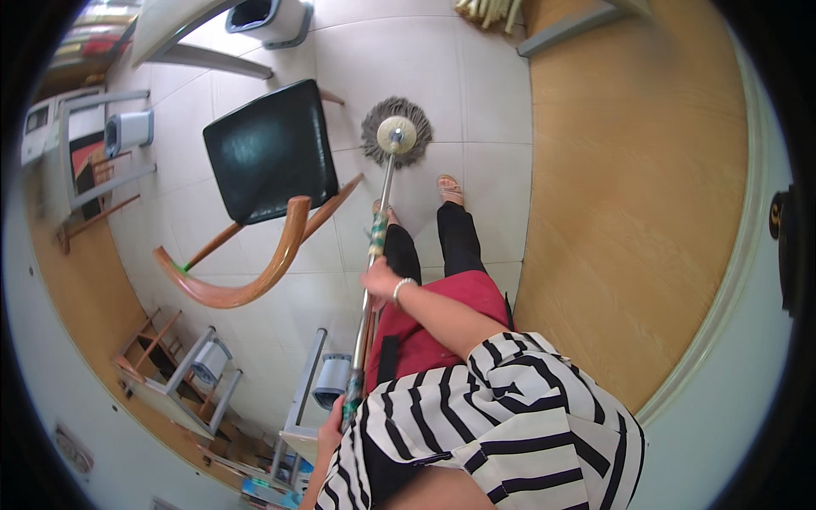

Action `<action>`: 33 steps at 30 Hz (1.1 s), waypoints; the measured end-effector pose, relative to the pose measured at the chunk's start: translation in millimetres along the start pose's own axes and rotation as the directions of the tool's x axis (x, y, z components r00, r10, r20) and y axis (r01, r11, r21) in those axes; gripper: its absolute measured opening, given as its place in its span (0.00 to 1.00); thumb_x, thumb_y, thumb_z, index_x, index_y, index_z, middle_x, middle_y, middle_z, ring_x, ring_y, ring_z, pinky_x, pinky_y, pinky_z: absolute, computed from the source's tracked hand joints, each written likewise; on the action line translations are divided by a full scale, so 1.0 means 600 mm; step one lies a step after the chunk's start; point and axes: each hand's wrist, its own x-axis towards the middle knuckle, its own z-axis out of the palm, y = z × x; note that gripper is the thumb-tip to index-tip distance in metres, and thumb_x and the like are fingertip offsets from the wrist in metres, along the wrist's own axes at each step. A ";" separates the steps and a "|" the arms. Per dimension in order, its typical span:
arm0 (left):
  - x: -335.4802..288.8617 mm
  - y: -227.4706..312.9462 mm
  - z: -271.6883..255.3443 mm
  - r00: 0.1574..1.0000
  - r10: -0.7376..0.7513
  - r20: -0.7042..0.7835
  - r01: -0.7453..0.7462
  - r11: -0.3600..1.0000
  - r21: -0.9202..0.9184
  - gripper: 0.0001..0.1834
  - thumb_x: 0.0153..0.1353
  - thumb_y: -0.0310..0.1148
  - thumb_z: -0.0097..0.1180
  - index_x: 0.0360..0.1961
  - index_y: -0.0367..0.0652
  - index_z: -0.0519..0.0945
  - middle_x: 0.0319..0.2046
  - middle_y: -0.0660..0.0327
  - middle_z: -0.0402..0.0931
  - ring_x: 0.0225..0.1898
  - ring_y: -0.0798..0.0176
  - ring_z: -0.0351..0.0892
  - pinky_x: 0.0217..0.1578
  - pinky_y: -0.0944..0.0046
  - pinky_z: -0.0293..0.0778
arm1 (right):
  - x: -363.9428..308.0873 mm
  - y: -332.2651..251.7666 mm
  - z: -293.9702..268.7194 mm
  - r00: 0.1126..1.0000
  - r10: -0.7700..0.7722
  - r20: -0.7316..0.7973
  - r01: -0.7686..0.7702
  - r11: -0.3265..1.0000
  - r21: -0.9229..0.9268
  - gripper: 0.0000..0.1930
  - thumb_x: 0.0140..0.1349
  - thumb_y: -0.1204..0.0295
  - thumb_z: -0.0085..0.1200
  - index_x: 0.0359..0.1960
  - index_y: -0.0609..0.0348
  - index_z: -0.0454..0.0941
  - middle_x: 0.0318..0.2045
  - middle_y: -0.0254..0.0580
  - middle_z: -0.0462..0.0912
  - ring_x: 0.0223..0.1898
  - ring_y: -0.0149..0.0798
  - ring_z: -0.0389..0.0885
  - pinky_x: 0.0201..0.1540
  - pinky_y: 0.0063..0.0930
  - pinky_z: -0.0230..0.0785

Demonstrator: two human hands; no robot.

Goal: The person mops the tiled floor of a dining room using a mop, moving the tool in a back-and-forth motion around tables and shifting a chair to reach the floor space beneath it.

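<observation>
While my right hand grasps the mop partway along its pole, my left hand appears, in the head view, to wrap the top end, though the sleeve and view edge hide much of it. From both hands the mop's long axis runs forward and slightly right to the mop head on the floor, just beyond the feet; my right hand is nearer that head, my left farther back. I see shiny metal tube, a green-patterned wrap below my right hand, and a round cream cap ringed by shaggy grey strands. Left of the pole stands a chair with a smooth black seat and a curved, glossy wooden back. The floor is pale square tile; on the right lies a flat, wood-grained surface
</observation>
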 end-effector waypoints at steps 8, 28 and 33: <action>0.082 0.027 0.020 0.978 0.187 0.089 -0.199 0.968 0.153 0.36 0.42 0.25 0.56 0.58 0.42 0.64 0.29 0.49 0.75 0.28 0.61 0.75 0.32 0.66 0.71 | 0.029 0.052 -0.081 0.932 -0.102 -0.349 0.139 0.987 0.082 0.25 0.47 0.70 0.53 0.42 0.72 0.56 0.37 0.64 0.74 0.38 0.55 0.78 0.40 0.39 0.74; 0.168 0.182 -0.044 0.775 0.235 0.586 -0.607 0.533 0.589 0.32 0.51 0.32 0.50 0.59 0.50 0.57 0.23 0.44 0.74 0.27 0.40 0.75 0.27 0.49 0.68 | 0.036 0.180 -0.115 0.843 0.115 -0.526 0.356 0.614 0.704 0.36 0.57 0.73 0.41 0.62 0.50 0.30 0.29 0.47 0.69 0.20 0.37 0.72 0.21 0.36 0.73; 0.182 0.157 -0.075 0.793 0.378 0.478 -0.601 0.356 0.715 0.33 0.47 0.30 0.51 0.58 0.54 0.60 0.22 0.49 0.74 0.23 0.45 0.76 0.24 0.49 0.70 | 0.052 0.175 -0.089 0.872 0.158 -0.463 0.361 0.432 0.827 0.08 0.54 0.74 0.45 0.33 0.57 0.59 0.19 0.40 0.67 0.18 0.36 0.71 0.24 0.38 0.75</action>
